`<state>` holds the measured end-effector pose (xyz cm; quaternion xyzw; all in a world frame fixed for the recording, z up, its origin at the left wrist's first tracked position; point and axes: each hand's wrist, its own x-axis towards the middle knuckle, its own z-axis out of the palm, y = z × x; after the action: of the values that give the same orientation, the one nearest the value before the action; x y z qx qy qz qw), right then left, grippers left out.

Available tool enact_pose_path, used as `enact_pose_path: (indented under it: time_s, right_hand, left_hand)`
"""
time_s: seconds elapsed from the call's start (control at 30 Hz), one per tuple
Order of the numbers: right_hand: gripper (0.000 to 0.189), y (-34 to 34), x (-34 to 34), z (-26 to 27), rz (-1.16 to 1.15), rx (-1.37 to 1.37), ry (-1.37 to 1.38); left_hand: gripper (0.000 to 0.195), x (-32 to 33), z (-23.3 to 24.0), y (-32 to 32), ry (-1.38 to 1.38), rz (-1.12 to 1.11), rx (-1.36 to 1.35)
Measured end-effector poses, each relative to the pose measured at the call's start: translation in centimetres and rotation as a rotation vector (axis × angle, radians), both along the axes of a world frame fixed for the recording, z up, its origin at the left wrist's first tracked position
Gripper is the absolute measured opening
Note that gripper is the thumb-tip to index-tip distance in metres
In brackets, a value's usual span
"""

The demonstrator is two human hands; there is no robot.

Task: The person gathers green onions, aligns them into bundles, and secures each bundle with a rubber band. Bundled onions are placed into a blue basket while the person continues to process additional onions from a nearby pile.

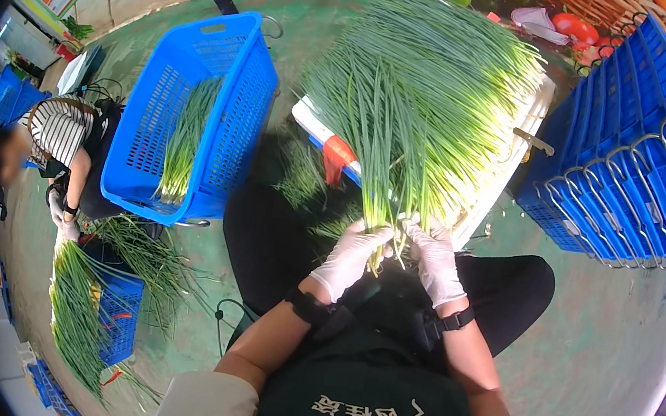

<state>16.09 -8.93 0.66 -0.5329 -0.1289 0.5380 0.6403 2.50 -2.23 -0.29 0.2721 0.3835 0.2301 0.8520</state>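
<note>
My left hand (355, 255), in a white glove, grips a small bunch of green onions (376, 195) near the pale root ends. Close beside it, my gloved right hand (433, 259) pinches a few more stalks (412, 203) between thumb and fingers. The long green leaves from both hands point away from me. Beyond them a large heap of green onions (425, 81) covers a white board (313, 118), roots towards the right. A red strip (336, 157) hangs at the board's left edge.
Left stands a blue perforated crate (245, 108) holding a bundle of green onions (188, 145). Stacked blue crates with metal handles (629, 165) rise at right. Further left, a crouching person (59, 128) handles green onions (76, 313) over a smaller blue crate (119, 319). Loose leaves (149, 259) litter the floor.
</note>
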Motion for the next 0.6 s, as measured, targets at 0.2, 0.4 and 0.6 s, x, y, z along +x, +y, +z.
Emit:
enact_pose_path:
  time_s: [0.2, 0.4, 0.6]
  right_hand:
    - [0.018, -1.3, 2.9, 2.1, -0.070, 0.025, -0.113]
    - [0.018, -2.1, 3.9, 5.4, -0.171, 0.221, -0.053]
    - [0.016, -0.7, 1.1, 5.4, -0.099, 0.173, 0.029]
  left_hand:
    - [0.014, -1.8, 0.3, 1.1, 0.161, -0.005, 0.143]
    - [0.018, -3.7, 1.4, 0.7, 0.424, 0.053, 0.311]
    - [0.014, -3.1, 4.0, 0.2, 0.119, 0.343, 0.349]
